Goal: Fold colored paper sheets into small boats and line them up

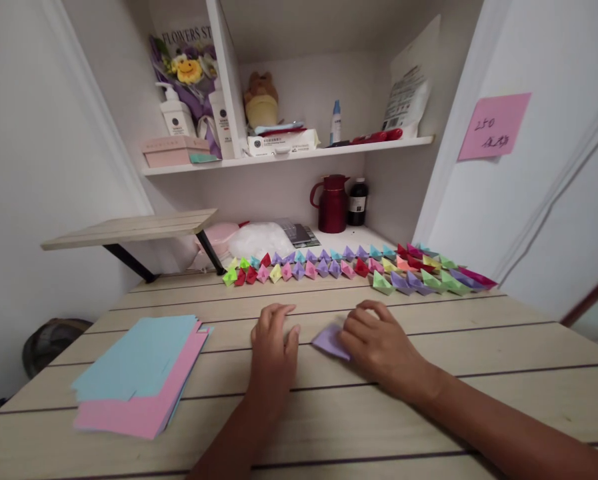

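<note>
A small folded piece of purple paper (330, 341) lies at the middle of the wooden table (403, 433). My right hand (379, 340) grips its right part, the fingers curled over it and hiding that side. Just left of the paper, my left hand (275, 339) rests near the tabletop, fingers bent and thumb apart, with nothing in it. A gap separates its thumb from the paper's left tip. Beyond both hands stand rows of small folded paper boats (323, 268) in purple, pink, red, green, yellow and blue.
A stack of blue and pink paper sheets (139, 367) lies at left. Behind it rises a small wooden stand (133, 227) on black legs. At the back are a red jug (333, 203), a dark bottle (357, 202) and a loaded shelf (379, 147). A pink note (496, 127) hangs at right.
</note>
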Available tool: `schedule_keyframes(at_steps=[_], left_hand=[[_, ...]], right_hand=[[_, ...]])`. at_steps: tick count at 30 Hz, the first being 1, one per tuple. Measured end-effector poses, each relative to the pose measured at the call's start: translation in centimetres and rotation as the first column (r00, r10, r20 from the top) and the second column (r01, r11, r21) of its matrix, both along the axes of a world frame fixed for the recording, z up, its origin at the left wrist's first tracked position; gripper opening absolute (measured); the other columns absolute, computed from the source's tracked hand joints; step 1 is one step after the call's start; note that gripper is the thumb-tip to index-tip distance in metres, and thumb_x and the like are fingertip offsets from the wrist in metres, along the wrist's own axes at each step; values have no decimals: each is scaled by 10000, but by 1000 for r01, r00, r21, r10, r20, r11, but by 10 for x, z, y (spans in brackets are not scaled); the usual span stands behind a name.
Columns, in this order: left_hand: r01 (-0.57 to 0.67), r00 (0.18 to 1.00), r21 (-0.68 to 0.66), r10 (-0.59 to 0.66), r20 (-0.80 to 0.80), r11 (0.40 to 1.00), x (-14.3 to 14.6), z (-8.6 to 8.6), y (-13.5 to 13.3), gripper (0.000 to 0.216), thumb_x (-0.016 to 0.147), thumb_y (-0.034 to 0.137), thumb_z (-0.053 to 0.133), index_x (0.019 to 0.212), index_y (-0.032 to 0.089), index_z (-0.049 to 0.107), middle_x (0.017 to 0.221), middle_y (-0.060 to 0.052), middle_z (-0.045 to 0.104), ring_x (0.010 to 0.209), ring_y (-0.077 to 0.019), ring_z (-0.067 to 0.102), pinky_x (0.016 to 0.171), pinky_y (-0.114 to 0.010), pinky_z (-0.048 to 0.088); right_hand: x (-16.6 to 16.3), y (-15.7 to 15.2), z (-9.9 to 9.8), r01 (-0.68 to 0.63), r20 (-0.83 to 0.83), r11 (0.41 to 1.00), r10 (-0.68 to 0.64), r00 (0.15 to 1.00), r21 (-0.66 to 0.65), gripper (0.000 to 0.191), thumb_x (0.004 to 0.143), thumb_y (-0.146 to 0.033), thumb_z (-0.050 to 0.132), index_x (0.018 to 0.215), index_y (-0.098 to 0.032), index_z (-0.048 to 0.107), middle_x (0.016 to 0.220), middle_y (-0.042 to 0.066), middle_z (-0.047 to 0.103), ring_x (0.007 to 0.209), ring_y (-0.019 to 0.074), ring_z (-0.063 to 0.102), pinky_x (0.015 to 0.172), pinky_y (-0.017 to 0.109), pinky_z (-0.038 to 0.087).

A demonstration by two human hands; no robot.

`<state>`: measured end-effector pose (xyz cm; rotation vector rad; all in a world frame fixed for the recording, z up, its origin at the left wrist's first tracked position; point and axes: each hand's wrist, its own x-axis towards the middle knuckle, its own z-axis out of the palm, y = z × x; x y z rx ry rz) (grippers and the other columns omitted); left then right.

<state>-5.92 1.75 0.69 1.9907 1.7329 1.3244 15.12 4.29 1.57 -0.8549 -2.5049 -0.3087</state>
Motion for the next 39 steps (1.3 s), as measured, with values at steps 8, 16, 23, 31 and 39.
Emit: schedule_keyframes(at_steps=[8, 16, 23, 31, 39], left_hand=[[275, 910, -125, -300, -287, 953, -4, 10, -10, 221, 873, 282, 559, 1060, 312, 672, 1104, -7, 665, 1084, -192, 555, 1077, -435, 252], [369, 837, -248, -436, -330, 896, -3, -3, -10, 388, 722, 435, 735, 1098, 359, 676, 1249, -18, 618, 1162, -241, 505, 1051, -434, 275], [243, 945, -242, -285, -161, 940, 5, -6, 1, 131, 814, 267, 606, 747, 272, 718, 1058, -4, 668, 1046, -205, 560, 964, -409, 343], [90, 979, -202, -124, -164, 975, 19, -13, 11, 171, 764, 231, 672, 600, 212, 627, 998, 10, 669, 1008, -204, 567, 923, -400, 335], [113, 959, -185, -156, -235, 976, 17, -16, 12, 172, 759, 267, 698, 623, 207, 612, 1024, -2, 653, 1022, -215, 560, 921, -405, 323]], right_hand=[[-10, -6, -5, -19, 114, 998, 26, 993, -60, 213, 929, -157, 443, 833, -200, 629, 805, 60, 633, 820, 210, 508, 873, 411, 316], [13, 7, -13, -79, -163, 888, 4, 987, -452, 305, 722, -69, 592, 945, -262, 671, 990, 18, 673, 959, 205, 575, 887, 361, 377], [17, 17, -13, -41, -256, 851, -111, 960, -524, 56, 809, -279, 646, 823, -230, 668, 1028, 46, 671, 981, 216, 593, 873, 350, 429], [12, 18, -15, 111, -174, 859, -225, 959, -499, 215, 864, -363, 570, 720, -210, 621, 1034, 54, 657, 987, 233, 573, 891, 395, 418], [17, 15, -15, 58, -197, 825, -201, 960, -562, 227, 714, -189, 685, 926, -260, 641, 1210, 43, 580, 1179, 259, 488, 986, 436, 346]])
